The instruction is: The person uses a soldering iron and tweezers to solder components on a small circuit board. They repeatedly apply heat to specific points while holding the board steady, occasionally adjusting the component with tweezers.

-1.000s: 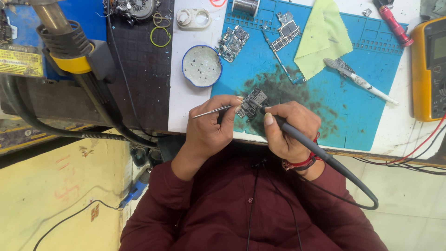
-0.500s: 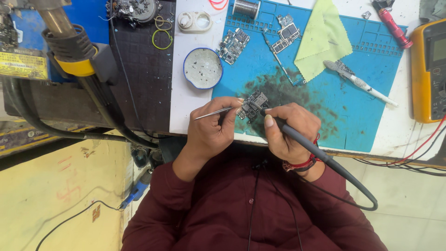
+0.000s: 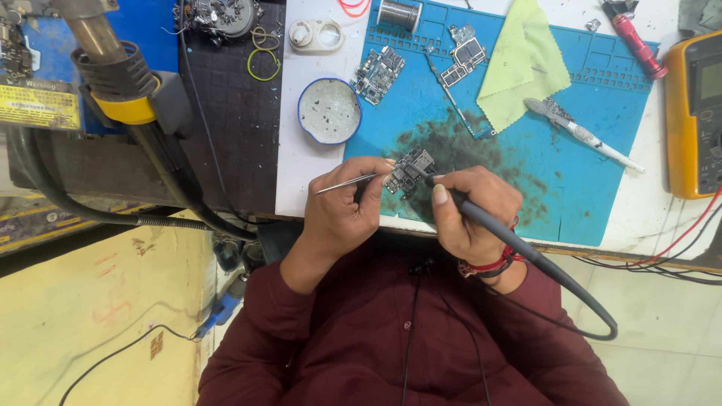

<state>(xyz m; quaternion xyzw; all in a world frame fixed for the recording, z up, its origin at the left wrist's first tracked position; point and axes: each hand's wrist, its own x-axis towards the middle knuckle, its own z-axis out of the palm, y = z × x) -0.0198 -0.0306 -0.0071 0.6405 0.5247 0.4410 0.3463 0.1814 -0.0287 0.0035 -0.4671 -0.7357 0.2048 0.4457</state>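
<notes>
circuit board small, dark | on blue mat's near edge | tweezers silver | soldering iron black

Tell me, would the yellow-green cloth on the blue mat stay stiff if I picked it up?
Probably not: the yellow-green cloth lies flat with soft creases, so it would likely droop. It looks thin, so probably very light. It would hardly roll or slide far on the blue mat.

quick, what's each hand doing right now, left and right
Left hand: closed on thin metal tweezers, tips at the small circuit board.
Right hand: closed on a dark corded soldering iron, tip at the same board.
</notes>
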